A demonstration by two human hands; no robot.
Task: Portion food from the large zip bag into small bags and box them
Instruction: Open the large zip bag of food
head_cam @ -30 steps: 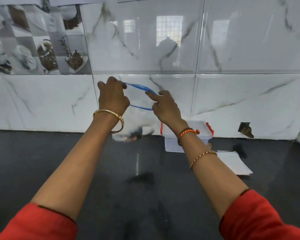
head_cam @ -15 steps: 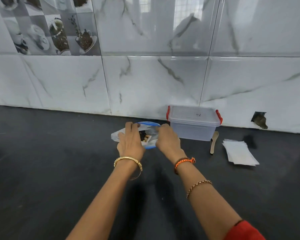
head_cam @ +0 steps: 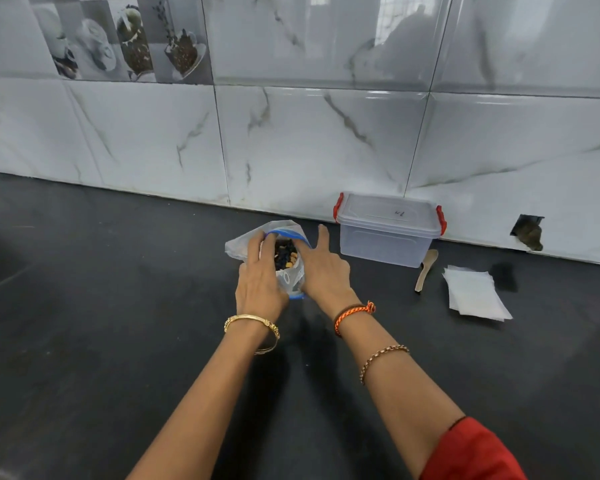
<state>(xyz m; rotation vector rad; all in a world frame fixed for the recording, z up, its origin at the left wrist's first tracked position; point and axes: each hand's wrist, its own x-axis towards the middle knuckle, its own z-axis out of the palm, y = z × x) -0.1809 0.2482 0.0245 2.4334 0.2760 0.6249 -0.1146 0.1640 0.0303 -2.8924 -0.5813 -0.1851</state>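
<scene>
A dark, matte countertop [head_cam: 84, 341] is spanning the lower field. Glossy white marble-pattern wall tiles [head_cam: 326, 143] are rising behind it, reflecting a bright window-like patch. A decorative tile [head_cam: 129, 39] at upper left is showing cups and coffee beans. A small dark opening [head_cam: 529, 233], possibly a broken tile, is sitting at the wall base.
</scene>
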